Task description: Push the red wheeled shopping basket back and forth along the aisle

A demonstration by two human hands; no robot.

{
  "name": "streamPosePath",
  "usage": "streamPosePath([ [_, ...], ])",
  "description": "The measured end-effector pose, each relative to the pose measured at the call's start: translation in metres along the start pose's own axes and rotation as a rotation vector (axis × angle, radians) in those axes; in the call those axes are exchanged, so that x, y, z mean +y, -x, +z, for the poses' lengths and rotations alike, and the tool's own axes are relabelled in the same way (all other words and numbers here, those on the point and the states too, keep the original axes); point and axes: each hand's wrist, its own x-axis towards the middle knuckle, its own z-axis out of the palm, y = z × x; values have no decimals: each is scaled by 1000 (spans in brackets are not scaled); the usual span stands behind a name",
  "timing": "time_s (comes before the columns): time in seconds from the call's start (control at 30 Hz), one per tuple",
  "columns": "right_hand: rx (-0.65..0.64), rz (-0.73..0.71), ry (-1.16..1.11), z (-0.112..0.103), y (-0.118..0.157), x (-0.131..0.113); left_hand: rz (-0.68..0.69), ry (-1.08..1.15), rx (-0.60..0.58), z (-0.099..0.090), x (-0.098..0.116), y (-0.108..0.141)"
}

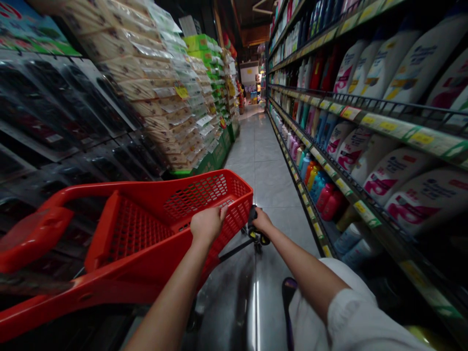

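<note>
A red plastic shopping cart [146,273] with perforated basket walls stands at an angle across the aisle, its handle end at the left. My left hand [207,225] is closed over the near rim of its basket. At the basket's front corner, my right hand [262,220] is closed round a black object [252,214]. Just below that hand are black rounded parts with yellow [263,239]; I cannot tell whether they belong to the cart. No goods show in the visible part of the basket.
Shelves [383,122] of shampoo bottles [413,63] line the right side. Stacked wrapped packs [146,87] and green packages [204,53] rise at the left, beside hanging packaged goods [40,102]. A grey tiled floor [252,146] runs between them. My shoe [288,292] is below.
</note>
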Motion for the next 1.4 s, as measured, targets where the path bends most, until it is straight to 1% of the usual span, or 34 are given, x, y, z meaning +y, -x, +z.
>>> streamPosePath([
  [0.03, -34, 8, 3, -4, -1, 1, 0, 2, 7, 1, 0, 0],
  [0.07, -36, 4, -6, -10, -4, -1, 0, 6, 13, 2, 0, 0],
  [0.13, 49, -24, -23, -26, -12, -12, -6, 16, 25, 3, -1, 1],
  [0.2, 185, -77, 1, -43, -20, -28, -8, 22, 26, 3, -1, 3],
  [0.23, 230, -111, 36, -51, -21, -37, -8, 23, 22, 2, 0, 4],
  [0.27, 246, -142, 86, -56, -21, -46, -6, 24, 17, 1, 0, 6],
  [0.33, 218, -185, 200, -59, -10, -63, -5, 23, 7, -1, 2, 9],
  [0.4, 188, -236, 293, -52, 10, -75, -19, 16, 2, -3, 6, 12],
  [0.5, 126, -429, 359, -35, 42, -87, -28, 13, 9, -2, 11, 10],
  [0.57, 69, -525, 372, -31, 52, -90, -6, 21, 4, -2, 11, 7],
  [0.6, 59, -524, 377, -32, 51, -90, 23, 30, -7, -3, 8, 5],
  [0.67, 73, -452, 390, -40, 42, -88, 123, 54, -53, -8, -4, 3],
  [0.73, 96, -378, 410, -47, 30, -86, 238, 70, -118, -16, -26, 4],
  [0.77, 104, -358, 419, -48, 27, -86, 265, 63, -151, -21, -39, 6],
  [0.83, 120, -349, 422, -43, 30, -88, 237, -4, -208, -30, -63, 12],
  [0.87, 115, -370, 413, -37, 36, -91, 206, -43, -234, -34, -73, 15],
  [0.9, 90, -420, 398, -30, 45, -94, 203, -55, -247, -36, -81, 17],
  [0.93, 43, -499, 384, -23, 54, -98, 210, -55, -239, -36, -86, 18],
  [1.0, -83, -685, 368, -12, 68, -105, 230, -39, -229, -33, -91, 18],
  [1.03, -130, -745, 370, -10, 70, -107, 241, -27, -222, -31, -91, 16],
  [1.07, -147, -756, 377, -11, 68, -108, 252, -14, -221, -28, -90, 15],
  [1.1, -128, -715, 389, -14, 63, -109, 262, 1, -219, -26, -90, 13],
  [1.2, 53, -439, 439, -24, 40, -107, 282, 70, -239, -21, -90, 9],
  [1.23, 107, -366, 462, -24, 36, -106, 288, 95, -261, -21, -90, 8],
  [1.27, 141, -328, 484, -21, 35, -105, 291, 119, -288, -21, -90, 6],
  [1.3, 151, -332, 501, -15, 38, -105, 288, 137, -319, -21, -90, 4],
  [1.33, 138, -376, 510, -7, 45, -104, 282, 148, -350, -22, -89, 2],
  [1.4, 67, -541, 496, 8, 61, -102, 266, 152, -399, -24, -87, -3],
])
